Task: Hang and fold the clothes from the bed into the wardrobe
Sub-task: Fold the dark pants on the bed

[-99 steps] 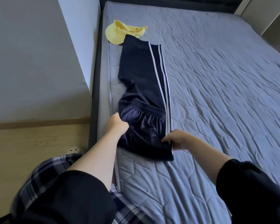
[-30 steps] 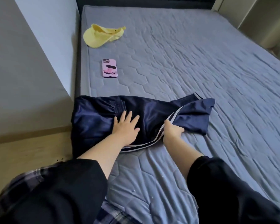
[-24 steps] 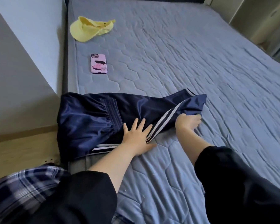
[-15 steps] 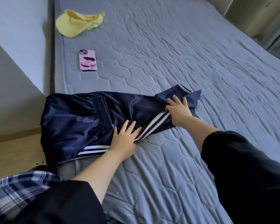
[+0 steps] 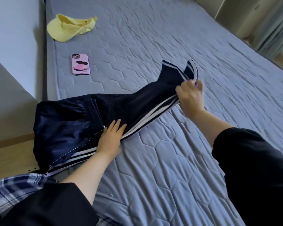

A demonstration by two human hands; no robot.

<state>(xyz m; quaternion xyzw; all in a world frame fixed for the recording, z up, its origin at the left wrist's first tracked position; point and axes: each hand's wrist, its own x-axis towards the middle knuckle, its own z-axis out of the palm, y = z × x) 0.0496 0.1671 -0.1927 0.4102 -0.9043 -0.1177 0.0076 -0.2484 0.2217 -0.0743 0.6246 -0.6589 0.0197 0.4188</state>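
Bed (image 5: 170,160), left edge: trousers (image 5: 121,106) pressed flat by the straight-fingered left hand (image 5: 109,141), leg end gripped and raised by the right hand (image 5: 191,97). Fold apparently under way; that end is next to be laid over the waist.

Fingertips (image 5: 196,83) of the right hand (image 5: 190,97) blur at the hem of the navy satin track trousers with white side stripes (image 5: 121,106). The grey quilted mattress (image 5: 153,168) runs out of frame at its far end and right edge. The trousers' waist end, off its left edge, vanishes behind plaid cloth (image 5: 15,190).
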